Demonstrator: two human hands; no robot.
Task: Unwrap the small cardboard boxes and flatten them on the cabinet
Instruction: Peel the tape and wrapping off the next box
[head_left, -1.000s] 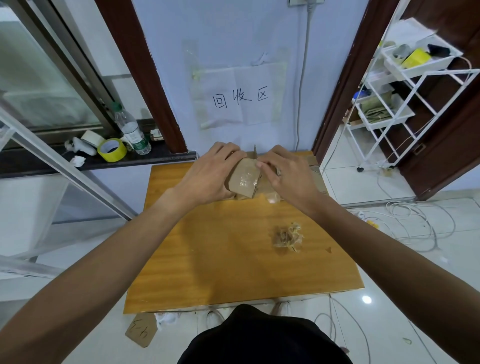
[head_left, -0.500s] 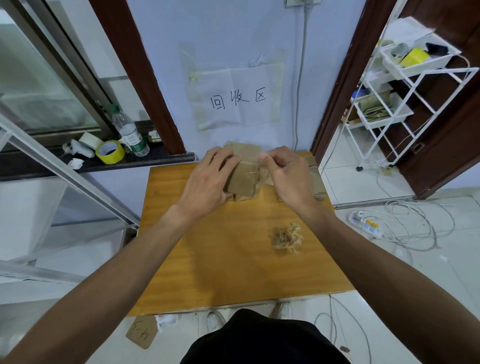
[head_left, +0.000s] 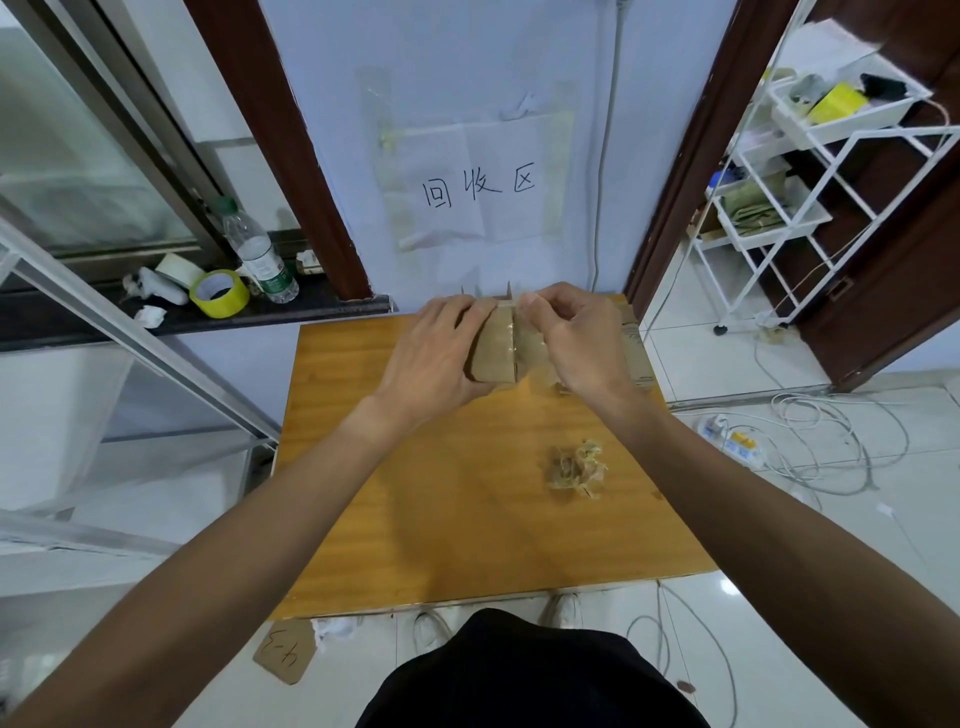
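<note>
Left grip (head_left: 436, 356) clasps cardboard box (head_left: 496, 353) | right grip (head_left: 574, 340) pinches its top edge | box between both

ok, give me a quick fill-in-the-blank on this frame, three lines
1. The left hand and right hand both grip a small box made of ____.
2. The crumpled tape wad lies on the cabinet, nearer the ____ forearm.
3. On the windowsill, the tape roll beside the bottle is ____.
Missing: cardboard; right; yellow.
</note>
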